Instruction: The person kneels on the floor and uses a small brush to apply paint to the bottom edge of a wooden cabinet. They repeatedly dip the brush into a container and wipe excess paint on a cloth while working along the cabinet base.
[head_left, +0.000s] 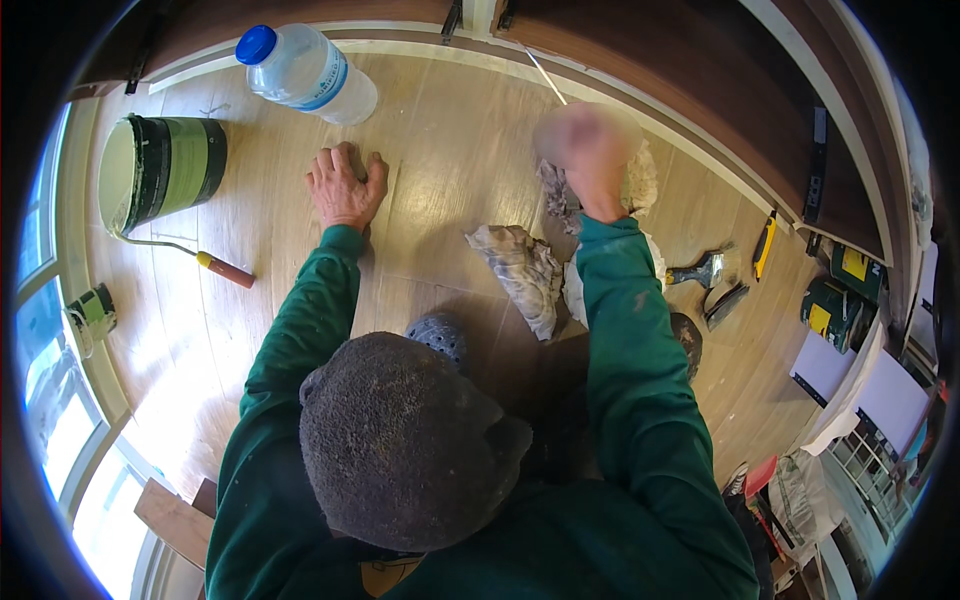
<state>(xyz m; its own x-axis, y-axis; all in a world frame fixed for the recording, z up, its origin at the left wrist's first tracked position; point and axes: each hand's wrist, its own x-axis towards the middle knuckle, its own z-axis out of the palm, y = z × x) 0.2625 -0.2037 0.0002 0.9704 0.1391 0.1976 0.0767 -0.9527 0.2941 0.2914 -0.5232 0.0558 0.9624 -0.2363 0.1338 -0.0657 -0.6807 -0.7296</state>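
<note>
My left hand (346, 186) rests palm down on the wood-look floor, fingers spread and holding nothing. My right hand (594, 150) is above crumpled, stained cloths near the cabinet base. Blur hides its fingers, so its grip cannot be told. A thin white strip or stick (546, 75) runs from the blurred area to the cabinet's bottom edge. One crumpled cloth (521, 270) lies left of my right forearm. Right of that forearm are a paintbrush (705, 268) and a dark flat tool (726, 306). A large plastic water bottle (311, 75) is beyond my left hand.
At left are a green and black paint bucket (176, 165), a roller handle (225, 268) and a small paint-smeared container (94, 315). A yellow utility knife (765, 246) and green boxes (829, 311) lie at right. Dark brown cabinet fronts (675, 67) border the far side.
</note>
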